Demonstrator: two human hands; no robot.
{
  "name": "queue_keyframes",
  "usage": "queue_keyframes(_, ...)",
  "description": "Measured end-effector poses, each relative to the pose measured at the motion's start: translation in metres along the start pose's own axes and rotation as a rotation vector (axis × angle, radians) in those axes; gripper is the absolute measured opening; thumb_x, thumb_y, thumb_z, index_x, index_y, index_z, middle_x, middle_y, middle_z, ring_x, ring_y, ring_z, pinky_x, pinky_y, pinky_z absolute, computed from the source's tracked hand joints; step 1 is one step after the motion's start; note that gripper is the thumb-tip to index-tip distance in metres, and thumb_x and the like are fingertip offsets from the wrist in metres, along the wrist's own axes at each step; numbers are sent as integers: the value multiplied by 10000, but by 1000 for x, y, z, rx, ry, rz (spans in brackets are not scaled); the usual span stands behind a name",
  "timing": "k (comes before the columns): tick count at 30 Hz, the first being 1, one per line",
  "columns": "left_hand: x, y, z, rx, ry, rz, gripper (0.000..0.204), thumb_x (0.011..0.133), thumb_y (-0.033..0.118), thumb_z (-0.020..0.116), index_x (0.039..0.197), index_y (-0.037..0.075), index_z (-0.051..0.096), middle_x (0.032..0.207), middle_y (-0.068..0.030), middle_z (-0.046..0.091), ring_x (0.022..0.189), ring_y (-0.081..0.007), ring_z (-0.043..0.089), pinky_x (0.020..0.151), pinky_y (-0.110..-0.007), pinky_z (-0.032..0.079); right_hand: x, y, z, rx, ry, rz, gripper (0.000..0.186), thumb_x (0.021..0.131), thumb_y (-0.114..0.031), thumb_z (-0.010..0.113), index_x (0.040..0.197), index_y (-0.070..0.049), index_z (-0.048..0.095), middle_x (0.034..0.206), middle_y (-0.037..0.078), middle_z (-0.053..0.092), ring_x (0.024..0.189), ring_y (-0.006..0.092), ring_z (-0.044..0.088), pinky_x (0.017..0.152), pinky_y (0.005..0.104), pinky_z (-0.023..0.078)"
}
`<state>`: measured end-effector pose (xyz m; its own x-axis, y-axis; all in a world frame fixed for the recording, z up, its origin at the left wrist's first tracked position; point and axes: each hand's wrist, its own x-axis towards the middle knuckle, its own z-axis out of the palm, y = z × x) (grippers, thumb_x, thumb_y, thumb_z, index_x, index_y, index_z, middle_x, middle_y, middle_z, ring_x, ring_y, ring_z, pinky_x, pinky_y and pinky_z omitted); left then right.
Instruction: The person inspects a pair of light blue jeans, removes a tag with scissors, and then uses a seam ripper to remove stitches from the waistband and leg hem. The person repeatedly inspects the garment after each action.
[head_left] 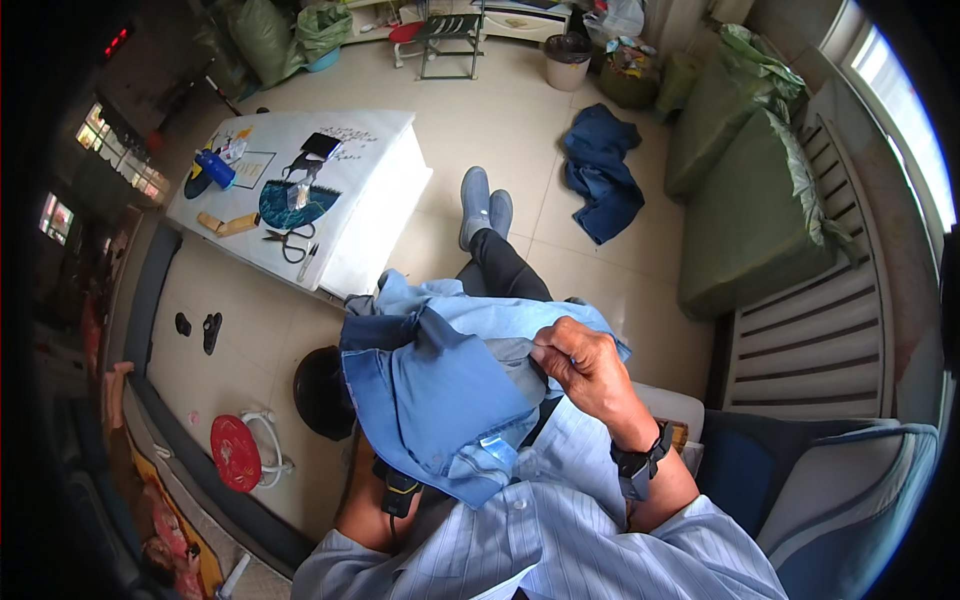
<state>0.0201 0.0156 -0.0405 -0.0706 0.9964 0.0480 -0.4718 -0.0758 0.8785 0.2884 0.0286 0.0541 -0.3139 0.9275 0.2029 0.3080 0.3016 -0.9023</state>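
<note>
A blue denim garment (440, 385) lies bunched over my lap, with darker panels and a lighter, faded part (500, 310) on the far side. My right hand (585, 372) is closed, thumb and fingers pinching a greyish-blue fold of the denim at its right side. The left forearm (370, 510) goes in under the near left edge of the cloth. My left hand itself is hidden beneath the denim, so its fingers do not show.
A white-covered table (375, 235) at front left bears scissors (290, 242), a blue bottle (213, 168) and a tan block (230, 224). Dark blue trousers (600, 170) lie on the floor. Big green sacks (750, 210) stand right; a red stool (236, 452) stands left.
</note>
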Motion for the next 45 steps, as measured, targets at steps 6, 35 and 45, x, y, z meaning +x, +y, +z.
queue_keyframes(6,-6,-1,0,-5,0,0,386,968,207,703,1298,40,591,1297,-73,630,1216,-199,585,1063,-374,470,2,8,-1,253,-44,76,84,921,53,618,955,-4,669,814,60,638,795,198,653,707,348,513)
queue_keyframes(35,-29,-5,6,-1,11,-23,410,972,203,704,1329,41,585,1327,-74,626,1234,-197,584,1080,-372,463,-7,40,9,1037,33,404,78,900,29,733,910,-29,681,892,-17,649,809,96,599,787,264,493)
queue_keyframes(45,-19,-4,6,-23,31,15,419,973,202,705,1340,41,583,1337,-74,625,1240,-196,584,1086,-372,461,-1,4,2,412,-125,111,228,910,-10,723,1136,6,693,1014,-2,647,928,117,587,849,303,499)
